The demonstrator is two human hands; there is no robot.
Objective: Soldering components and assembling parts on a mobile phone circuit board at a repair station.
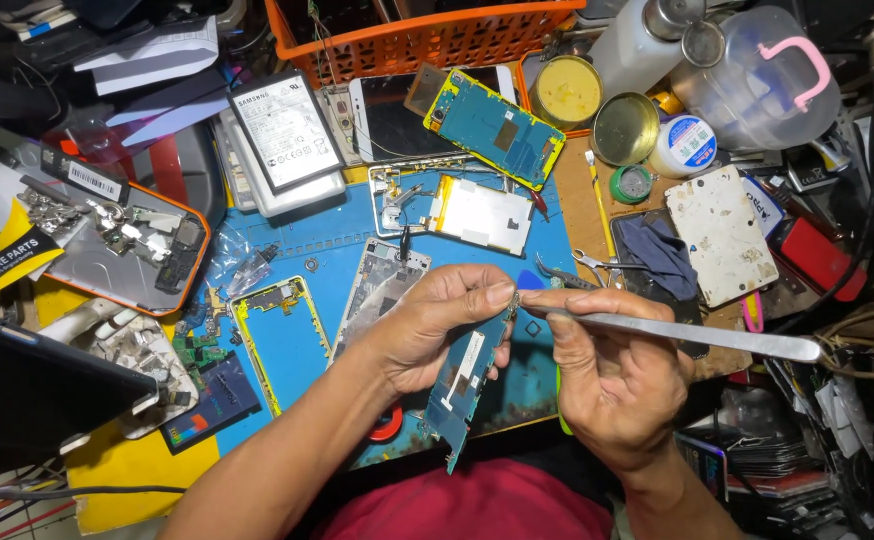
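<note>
the left hand (427,335) fingers grip a blue board (467,385) held tilted above the blue mat (307,240). the right hand (612,385) fingers pinch tweezers (687,335), whose tip touches the board's top edge.

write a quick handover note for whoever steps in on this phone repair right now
Left hand: fingers pinch a blue circuit board, held on edge above the blue mat.
Right hand: holds metal tweezers, tips at the board's top corner.
Done: phone opened; frames, a second blue board and a battery lie around the mat.
Left: work at that corner; nothing reassembled.
</note>
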